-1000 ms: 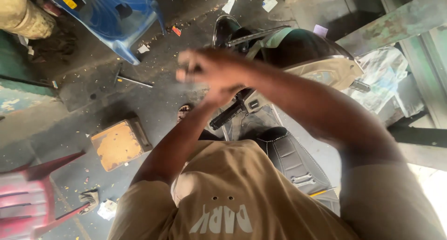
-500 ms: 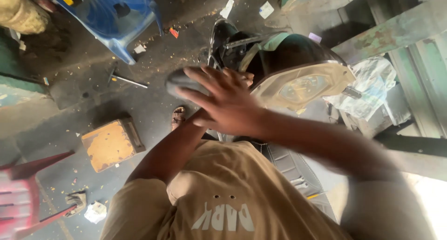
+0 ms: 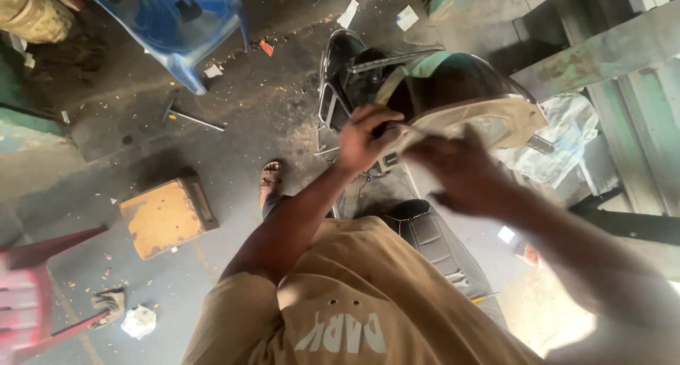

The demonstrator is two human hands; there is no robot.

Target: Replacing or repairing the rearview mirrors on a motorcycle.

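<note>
Left hand (image 3: 365,135): fingers curled shut around a dark handlebar grip (image 3: 382,129) on the scooter (image 3: 453,96), the grip poking out past the knuckles.
Right hand (image 3: 464,170): blurred, just beside the left hand over the scooter's beige front panel (image 3: 496,117); whether its fingers are open or closed, cannot tell.
Scooter seat (image 3: 425,237): black, below both hands.
Floor: wooden stool (image 3: 166,216), blue plastic chair (image 3: 173,21).

Left hand (image 3: 365,135) grips scooter (image 3: 453,96) near the handlebar, fingers curled. Right hand (image 3: 464,170) blurred, just beside it over beige front panel (image 3: 496,117). Blue chair (image 3: 173,21), wooden stool (image 3: 166,216) on floor.
</note>
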